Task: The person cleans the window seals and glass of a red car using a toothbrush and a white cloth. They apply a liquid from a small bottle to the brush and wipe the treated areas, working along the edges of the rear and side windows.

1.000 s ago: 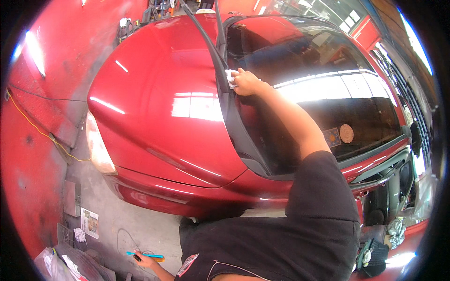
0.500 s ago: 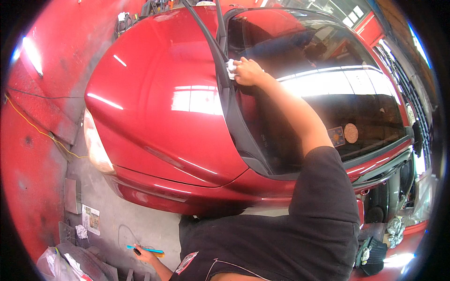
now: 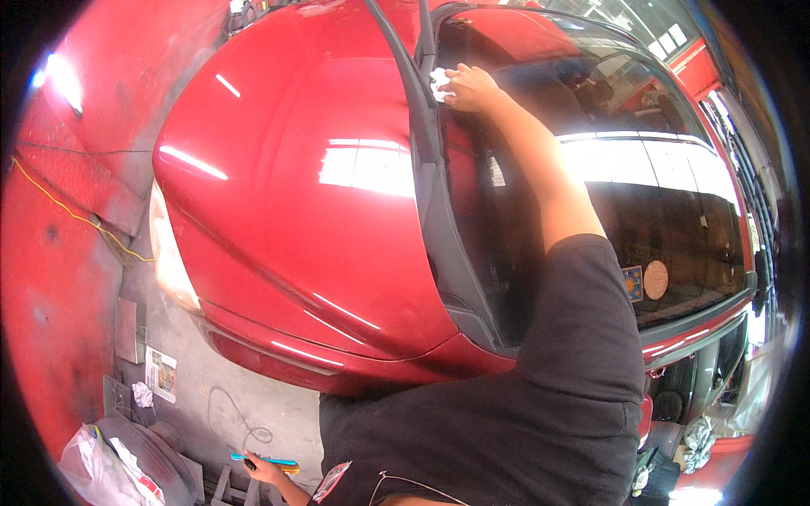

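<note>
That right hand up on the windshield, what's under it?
Under the right hand a crumpled white cloth shows at the fingertips, pressed on the windshield beside the raised wiper arm. How far the cloth reaches beneath the palm is covered by the hand.

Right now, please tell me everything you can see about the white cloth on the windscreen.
The white cloth is small, crumpled and bunched, soft like fabric or paper towel; which one is unclear. It lies pressed against the dark windscreen near its far lower edge, next to the black wiper arm. The right hand covers most of it, fingers flat on top, so only its left part shows. The red bonnet lies just left of it.
</note>
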`<action>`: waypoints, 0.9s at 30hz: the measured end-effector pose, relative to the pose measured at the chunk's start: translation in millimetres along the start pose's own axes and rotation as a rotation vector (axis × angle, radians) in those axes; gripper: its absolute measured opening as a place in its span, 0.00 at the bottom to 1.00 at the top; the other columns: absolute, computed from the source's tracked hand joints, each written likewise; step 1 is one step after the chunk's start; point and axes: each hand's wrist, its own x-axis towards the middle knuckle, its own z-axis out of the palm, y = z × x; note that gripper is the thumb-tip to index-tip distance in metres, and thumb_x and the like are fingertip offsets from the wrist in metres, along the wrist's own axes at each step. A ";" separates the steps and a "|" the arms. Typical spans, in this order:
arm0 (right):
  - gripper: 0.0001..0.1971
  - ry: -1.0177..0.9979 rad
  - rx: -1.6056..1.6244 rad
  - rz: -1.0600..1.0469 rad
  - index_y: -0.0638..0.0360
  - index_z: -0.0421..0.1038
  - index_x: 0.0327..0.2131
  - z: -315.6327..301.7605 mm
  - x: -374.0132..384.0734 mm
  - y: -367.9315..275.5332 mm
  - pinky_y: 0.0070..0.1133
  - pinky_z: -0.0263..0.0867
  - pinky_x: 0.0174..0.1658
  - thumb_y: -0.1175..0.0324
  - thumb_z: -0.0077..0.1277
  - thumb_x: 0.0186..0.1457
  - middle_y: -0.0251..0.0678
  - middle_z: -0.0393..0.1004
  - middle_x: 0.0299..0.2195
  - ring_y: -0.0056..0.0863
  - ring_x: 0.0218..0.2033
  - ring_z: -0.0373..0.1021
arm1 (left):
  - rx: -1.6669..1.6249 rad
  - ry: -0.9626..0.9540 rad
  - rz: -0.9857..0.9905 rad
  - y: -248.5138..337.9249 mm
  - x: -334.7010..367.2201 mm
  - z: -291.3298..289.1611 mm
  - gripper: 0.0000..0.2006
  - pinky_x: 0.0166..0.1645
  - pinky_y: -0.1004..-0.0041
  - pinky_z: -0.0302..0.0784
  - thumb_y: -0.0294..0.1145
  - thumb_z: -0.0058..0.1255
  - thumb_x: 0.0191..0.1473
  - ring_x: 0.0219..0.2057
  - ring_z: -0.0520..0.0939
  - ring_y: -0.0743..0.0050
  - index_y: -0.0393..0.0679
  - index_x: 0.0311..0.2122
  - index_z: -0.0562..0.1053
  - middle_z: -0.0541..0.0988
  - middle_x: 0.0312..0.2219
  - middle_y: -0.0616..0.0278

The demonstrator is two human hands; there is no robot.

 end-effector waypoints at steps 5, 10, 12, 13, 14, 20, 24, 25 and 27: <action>0.18 0.002 0.033 -0.031 0.41 0.76 0.44 8.7 19.7 15.7 0.33 0.65 0.49 0.53 0.44 0.53 0.33 0.70 0.46 0.38 0.45 0.67 | 0.048 0.060 -0.098 17.0 -11.8 3.7 0.25 0.32 0.63 0.68 0.48 0.49 0.57 0.25 0.73 0.62 0.26 0.34 0.72 0.75 0.24 0.50; 0.18 0.005 0.068 -0.108 0.45 0.76 0.44 14.8 19.0 18.5 0.33 0.66 0.48 0.54 0.44 0.52 0.36 0.68 0.49 0.42 0.43 0.67 | 0.026 0.030 -0.084 10.4 -3.8 15.0 0.26 0.33 0.63 0.68 0.49 0.49 0.57 0.27 0.73 0.60 0.27 0.33 0.72 0.76 0.26 0.49; 0.18 0.024 0.091 -0.144 0.46 0.76 0.44 17.2 13.2 15.0 0.33 0.67 0.48 0.55 0.44 0.52 0.36 0.68 0.49 0.42 0.43 0.67 | 0.010 0.062 -0.122 22.2 -7.6 27.6 0.25 0.33 0.63 0.68 0.49 0.49 0.57 0.27 0.74 0.60 0.27 0.33 0.72 0.76 0.26 0.49; 0.19 0.031 0.102 -0.162 0.46 0.76 0.44 16.0 9.3 13.7 0.33 0.67 0.48 0.55 0.44 0.52 0.36 0.68 0.49 0.42 0.43 0.67 | 0.006 0.049 -0.116 16.0 -5.1 28.7 0.26 0.33 0.63 0.69 0.49 0.49 0.57 0.28 0.74 0.60 0.27 0.32 0.72 0.76 0.26 0.49; 0.19 0.031 0.133 -0.151 0.47 0.77 0.43 15.6 6.5 9.8 0.33 0.66 0.48 0.56 0.44 0.51 0.38 0.69 0.47 0.43 0.42 0.66 | 0.002 0.035 -0.109 5.4 1.3 32.1 0.26 0.34 0.63 0.69 0.49 0.49 0.57 0.28 0.74 0.60 0.28 0.32 0.72 0.76 0.26 0.49; 0.16 0.062 0.200 -0.295 0.53 0.78 0.39 -4.2 -26.8 -22.4 0.33 0.63 0.48 0.61 0.46 0.48 0.40 0.70 0.44 0.43 0.40 0.65 | -0.007 -0.049 -0.061 -16.9 20.8 33.1 0.25 0.34 0.64 0.69 0.49 0.49 0.57 0.28 0.74 0.62 0.29 0.32 0.71 0.75 0.25 0.51; 0.16 0.117 0.246 -0.379 0.57 0.76 0.39 -27.9 -59.2 -46.8 0.32 0.61 0.48 0.66 0.48 0.44 0.40 0.70 0.42 0.42 0.40 0.63 | 0.003 -0.067 -0.098 5.9 15.6 36.4 0.24 0.34 0.65 0.68 0.49 0.49 0.56 0.27 0.73 0.63 0.30 0.32 0.72 0.74 0.24 0.53; 0.16 0.089 0.240 -0.360 0.57 0.76 0.39 -29.9 -66.5 -49.7 0.32 0.61 0.48 0.67 0.49 0.44 0.40 0.70 0.41 0.42 0.40 0.63 | -0.025 -0.093 -0.084 1.2 18.2 38.4 0.24 0.34 0.65 0.69 0.50 0.49 0.56 0.27 0.74 0.63 0.30 0.32 0.72 0.75 0.25 0.53; 0.13 0.180 0.231 -0.428 0.56 0.77 0.34 -23.3 -72.2 -56.9 0.30 0.59 0.47 0.63 0.47 0.46 0.39 0.71 0.38 0.38 0.40 0.65 | -0.081 -0.129 -0.061 -17.9 28.2 42.0 0.24 0.35 0.65 0.70 0.50 0.49 0.56 0.28 0.74 0.62 0.30 0.32 0.72 0.75 0.25 0.52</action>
